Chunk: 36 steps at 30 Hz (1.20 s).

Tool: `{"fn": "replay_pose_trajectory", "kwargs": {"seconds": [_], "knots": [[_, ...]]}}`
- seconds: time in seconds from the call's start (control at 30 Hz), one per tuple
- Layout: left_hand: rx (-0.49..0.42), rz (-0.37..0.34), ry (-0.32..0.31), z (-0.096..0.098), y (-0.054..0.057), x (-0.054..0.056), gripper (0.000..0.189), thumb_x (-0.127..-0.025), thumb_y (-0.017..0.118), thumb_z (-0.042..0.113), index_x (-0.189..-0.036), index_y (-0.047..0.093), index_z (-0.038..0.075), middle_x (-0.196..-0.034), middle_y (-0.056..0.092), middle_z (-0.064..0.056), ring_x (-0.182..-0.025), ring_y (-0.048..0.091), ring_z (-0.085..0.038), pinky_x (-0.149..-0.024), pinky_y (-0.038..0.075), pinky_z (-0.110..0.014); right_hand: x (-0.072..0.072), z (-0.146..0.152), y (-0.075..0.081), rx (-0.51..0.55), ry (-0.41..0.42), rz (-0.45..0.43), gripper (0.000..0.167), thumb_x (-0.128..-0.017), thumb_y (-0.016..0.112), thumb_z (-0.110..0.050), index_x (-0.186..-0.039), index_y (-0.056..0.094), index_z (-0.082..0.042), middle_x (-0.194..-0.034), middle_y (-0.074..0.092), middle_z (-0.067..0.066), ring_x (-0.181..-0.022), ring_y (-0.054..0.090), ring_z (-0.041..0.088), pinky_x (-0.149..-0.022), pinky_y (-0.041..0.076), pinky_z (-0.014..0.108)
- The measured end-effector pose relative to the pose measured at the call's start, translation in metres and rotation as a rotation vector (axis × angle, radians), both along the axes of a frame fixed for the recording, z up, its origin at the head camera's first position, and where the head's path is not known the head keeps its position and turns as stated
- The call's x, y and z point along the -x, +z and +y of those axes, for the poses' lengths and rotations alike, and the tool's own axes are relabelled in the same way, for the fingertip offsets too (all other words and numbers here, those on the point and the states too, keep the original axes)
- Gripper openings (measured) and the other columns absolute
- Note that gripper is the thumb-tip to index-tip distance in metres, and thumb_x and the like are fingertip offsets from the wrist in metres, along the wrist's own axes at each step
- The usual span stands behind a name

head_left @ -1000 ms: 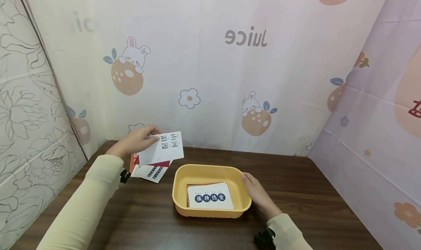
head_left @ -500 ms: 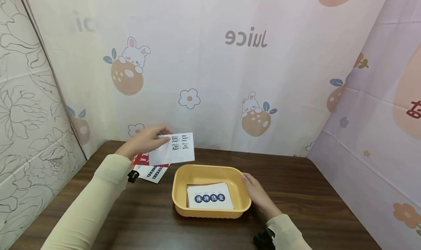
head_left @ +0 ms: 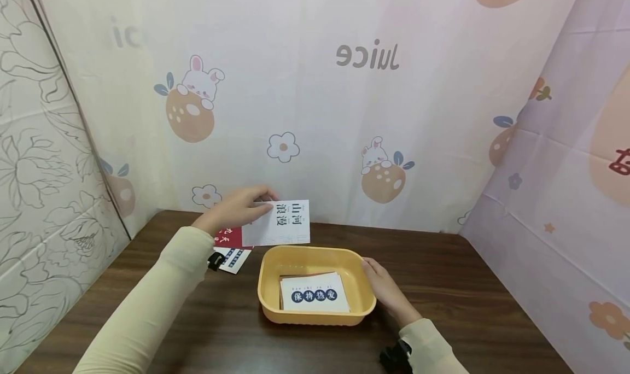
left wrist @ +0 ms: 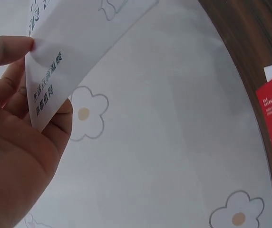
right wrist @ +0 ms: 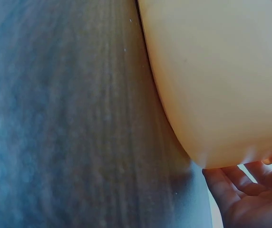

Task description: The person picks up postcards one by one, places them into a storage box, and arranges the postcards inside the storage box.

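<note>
My left hand (head_left: 241,207) pinches a white card (head_left: 287,234) with dark green characters, thumb on its printed face. The card is above the table, behind the left rim of a yellow plastic basin (head_left: 268,270). In the left wrist view the card (left wrist: 74,42) slants up from between thumb and fingers. Inside the basin lies a stack of cards, topped by a white card (head_left: 315,305) with blue round characters. My right hand (head_left: 389,292) holds the basin's right rim; the right wrist view has its fingers (right wrist: 221,187) against the outer wall.
Left of the basin, a red card (head_left: 228,238) and a white card with blue print (head_left: 236,262) lie on the dark wooden table (head_left: 221,319), partly hidden by my left hand and wrist. A patterned curtain (head_left: 315,100) hangs behind the table.
My left hand has carried the white card rightward, off the cards on the table and toward the basin. My right hand and the basin have stayed put.
</note>
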<state>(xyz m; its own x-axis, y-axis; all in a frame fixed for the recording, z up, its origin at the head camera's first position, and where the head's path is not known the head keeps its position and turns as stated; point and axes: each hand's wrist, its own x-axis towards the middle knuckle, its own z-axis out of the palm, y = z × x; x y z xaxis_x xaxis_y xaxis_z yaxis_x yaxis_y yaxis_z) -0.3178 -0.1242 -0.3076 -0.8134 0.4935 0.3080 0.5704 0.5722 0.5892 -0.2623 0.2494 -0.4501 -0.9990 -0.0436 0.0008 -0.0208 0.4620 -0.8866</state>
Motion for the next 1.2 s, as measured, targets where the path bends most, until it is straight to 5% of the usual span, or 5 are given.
{"fn": "replay_pose_trajectory", "kwargs": {"seconds": [0.6,0.87,1.2], "knots": [[0.125,-0.003,-0.170,0.042,-0.007,0.000,0.018,-0.099,0.064,0.016,-0.116,0.069,0.014,-0.105,0.070,0.001,-0.095,0.065,-0.015,-0.080,0.055,-0.030,0.000,-0.001,0.002,-0.008,-0.005,0.000,0.050,-0.110,0.037,-0.035,-0.144,0.046,0.001,-0.133,0.057,0.021,-0.107,0.062,0.026,-0.089,0.052,0.042],[0.150,-0.083,-0.286,0.059,-0.015,-0.002,0.015,-0.100,0.063,0.013,-0.113,0.068,0.015,-0.103,0.069,0.002,-0.092,0.064,-0.012,-0.076,0.055,-0.026,0.000,-0.002,0.001,-0.005,-0.006,-0.002,0.050,-0.110,0.036,-0.035,-0.144,0.046,0.001,-0.134,0.057,0.021,-0.109,0.060,0.027,-0.091,0.051,0.042],[0.182,-0.225,-0.264,0.075,-0.023,-0.004,0.013,-0.097,0.067,0.015,-0.108,0.067,0.022,-0.101,0.067,0.007,-0.092,0.064,-0.012,-0.077,0.055,-0.027,0.000,-0.003,0.001,-0.028,-0.017,-0.008,0.051,-0.110,0.035,-0.034,-0.144,0.046,0.002,-0.135,0.056,0.021,-0.110,0.059,0.027,-0.095,0.049,0.046]]}}
